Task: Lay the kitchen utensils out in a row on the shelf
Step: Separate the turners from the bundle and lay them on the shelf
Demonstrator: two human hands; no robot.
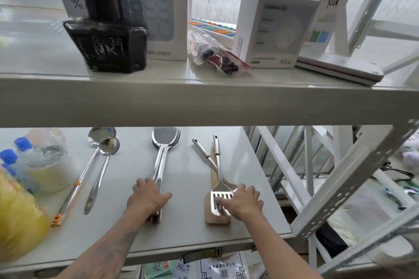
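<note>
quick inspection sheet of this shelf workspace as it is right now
surface: pale lower shelf, bare between the utensils
job's things: two ladles at left; stacked steel spatulas in the middle; slotted turner crossing a wooden spatula and another steel handle at right
clutter: blue-capped bottles, yellow bag; upper shelf holds an ink bottle and boxes
hands: left hand rests on the spatula handles; right hand touches the turner's blade
cables: nothing seen
surroundings: white metal racking, bright window behind

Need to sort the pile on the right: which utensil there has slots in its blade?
The steel turner under the right hand; it lies on the wooden spatula, whose blade is solid.
</note>
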